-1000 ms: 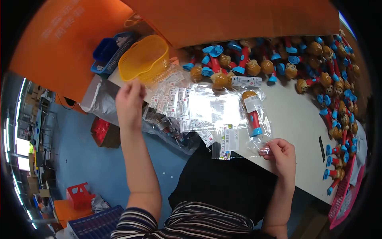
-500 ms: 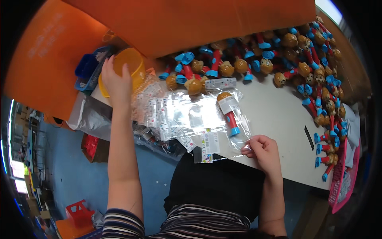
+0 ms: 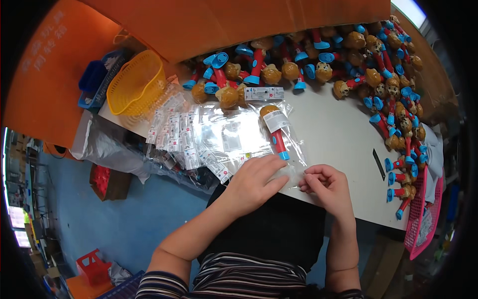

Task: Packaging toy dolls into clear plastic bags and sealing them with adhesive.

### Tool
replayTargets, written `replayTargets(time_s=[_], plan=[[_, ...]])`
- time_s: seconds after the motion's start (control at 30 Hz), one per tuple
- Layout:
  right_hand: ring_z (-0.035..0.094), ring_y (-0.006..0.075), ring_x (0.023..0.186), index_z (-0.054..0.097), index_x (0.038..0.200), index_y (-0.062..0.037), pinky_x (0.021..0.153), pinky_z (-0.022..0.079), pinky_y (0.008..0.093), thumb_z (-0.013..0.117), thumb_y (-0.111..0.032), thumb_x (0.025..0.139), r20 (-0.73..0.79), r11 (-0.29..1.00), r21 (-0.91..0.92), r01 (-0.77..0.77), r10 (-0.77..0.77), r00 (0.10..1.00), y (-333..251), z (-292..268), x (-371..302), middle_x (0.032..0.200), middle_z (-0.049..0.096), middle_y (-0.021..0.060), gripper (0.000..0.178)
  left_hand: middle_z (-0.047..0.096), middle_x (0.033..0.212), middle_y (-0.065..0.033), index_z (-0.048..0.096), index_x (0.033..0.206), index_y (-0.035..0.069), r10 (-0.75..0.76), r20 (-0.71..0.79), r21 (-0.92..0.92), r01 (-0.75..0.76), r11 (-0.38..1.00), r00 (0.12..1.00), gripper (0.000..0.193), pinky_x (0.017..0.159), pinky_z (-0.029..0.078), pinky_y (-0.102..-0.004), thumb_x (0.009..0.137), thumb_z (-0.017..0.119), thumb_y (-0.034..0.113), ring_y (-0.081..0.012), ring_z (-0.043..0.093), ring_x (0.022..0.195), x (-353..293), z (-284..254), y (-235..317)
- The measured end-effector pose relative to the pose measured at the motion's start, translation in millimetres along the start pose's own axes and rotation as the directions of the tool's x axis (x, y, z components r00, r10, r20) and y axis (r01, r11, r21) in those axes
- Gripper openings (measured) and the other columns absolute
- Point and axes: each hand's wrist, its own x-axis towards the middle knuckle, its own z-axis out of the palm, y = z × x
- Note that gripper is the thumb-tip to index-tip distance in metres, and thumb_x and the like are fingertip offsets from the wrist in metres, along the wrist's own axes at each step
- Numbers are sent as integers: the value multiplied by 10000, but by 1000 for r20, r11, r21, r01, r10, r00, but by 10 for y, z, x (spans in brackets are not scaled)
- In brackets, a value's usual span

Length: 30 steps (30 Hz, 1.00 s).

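A toy figure (image 3: 278, 142) with a brown head, red body and blue base lies inside a clear plastic bag (image 3: 295, 149) in front of me; a white label covers part of the toy. My right hand (image 3: 329, 190) pinches the bag's near right edge, fingers curled. Over the bag's near edge, just below the toy's blue base, my left hand (image 3: 255, 183) lies with fingers stretched out and the thumb apart. Flat clear bags with printed header strips (image 3: 174, 132) spread in an overlapping pile to the left.
Many similar toy figures (image 3: 348, 74) are heaped along the back and right of the white table (image 3: 333, 134). A yellow basket (image 3: 137, 82) and blue bins (image 3: 97, 79) stand at the far left. A black strip (image 3: 379, 164) and pink basket (image 3: 423, 214) are on the right.
My left hand has come from the yellow basket down to the bag's near edge. The small printed bag seen there before is now largely out of sight. My right hand keeps its pinch.
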Motion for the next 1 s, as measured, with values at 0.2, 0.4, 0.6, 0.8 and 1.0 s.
replayTargets(time_s=[0.2, 0.4, 0.6, 0.8, 1.0], plan=[[672, 124, 765, 600, 1078, 65, 704, 544, 232, 609, -26, 926, -39, 998, -29, 54, -55, 998, 45, -66, -23, 854, 698, 115, 177, 642, 1048, -118, 639, 953, 56, -2, -21, -4, 2, 1000, 1000, 250, 805, 515, -398, 713, 706, 32, -320, 639, 983, -33, 44, -23], [671, 122, 759, 575, 1121, 59, 702, 543, 229, 606, -21, 925, -41, 997, -22, 71, -72, 997, 61, -57, -20, 860, 696, 112, 213, 629, 1080, -122, 640, 993, 56, -45, -98, -37, 42, 998, 994, 282, 791, 522, -405, 719, 701, 29, -329, 633, 979, -8, -2, -11], [670, 120, 760, 578, 1123, 51, 700, 545, 227, 606, -21, 926, -47, 997, 9, 71, -70, 996, 65, -37, -33, 856, 694, 110, 212, 597, 1131, -134, 626, 983, 56, 83, -53, 57, -80, 995, 995, 234, 819, 483, -382, 750, 620, 78, -310, 591, 1054, 135, 121, -47], [665, 120, 744, 578, 1120, 51, 694, 548, 227, 607, -14, 924, -93, 997, 9, 76, -75, 993, 106, -74, -24, 863, 692, 111, 209, 618, 999, -104, 640, 981, 66, 38, 18, -25, -38, 999, 999, 272, 796, 502, -401, 717, 701, 49, -313, 619, 915, 86, 102, -131], [659, 127, 739, 577, 1101, 52, 699, 548, 238, 608, -3, 917, 1, 995, -10, 100, -100, 995, 90, -44, -50, 855, 679, 107, 195, 621, 959, -96, 642, 932, 59, -131, -89, -88, 123, 988, 987, 252, 770, 503, -387, 708, 743, 3, -302, 617, 863, -185, -66, -94]])
